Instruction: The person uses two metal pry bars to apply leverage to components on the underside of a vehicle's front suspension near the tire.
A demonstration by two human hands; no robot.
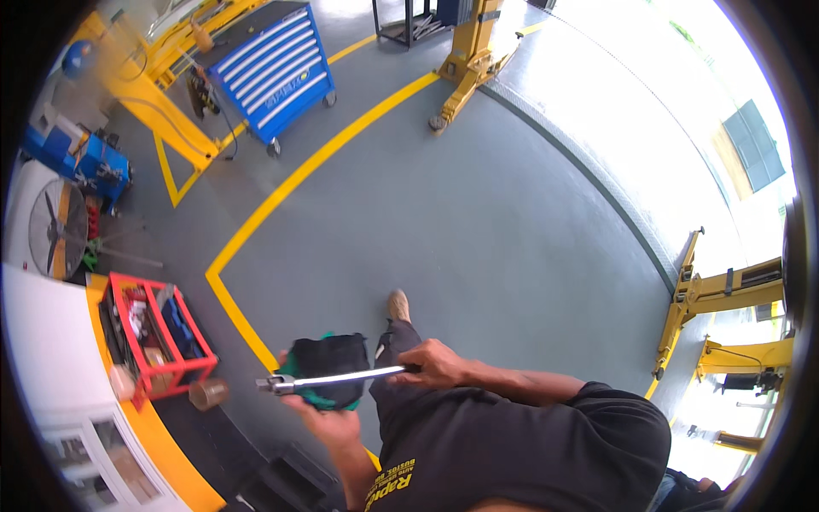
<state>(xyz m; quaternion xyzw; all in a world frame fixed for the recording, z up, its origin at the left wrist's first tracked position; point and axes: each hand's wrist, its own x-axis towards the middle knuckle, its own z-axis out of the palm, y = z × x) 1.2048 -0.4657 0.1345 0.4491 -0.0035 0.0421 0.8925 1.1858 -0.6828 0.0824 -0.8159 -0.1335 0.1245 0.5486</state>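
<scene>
A long chrome breaker bar (337, 378) lies nearly level across the front of my body, its hinged head toward the left. The fingers of my right hand (437, 364) are wrapped round its dark handle end. Under the head end, my left hand (328, 425) is turned palm up and holds a bunched black and green cloth (331, 354). The bar crosses over this cloth; whether it rests on it I cannot tell. Most of the left fingers are hidden behind the cloth.
A red tool cart (175, 367) with tools stands at the left, a brown cylindrical container (209, 394) beside it. Farther off are a blue drawer cabinet (277, 81), yellow lift posts (469, 55) and a large fan (58, 229). Yellow lines (294, 183) mark the grey floor.
</scene>
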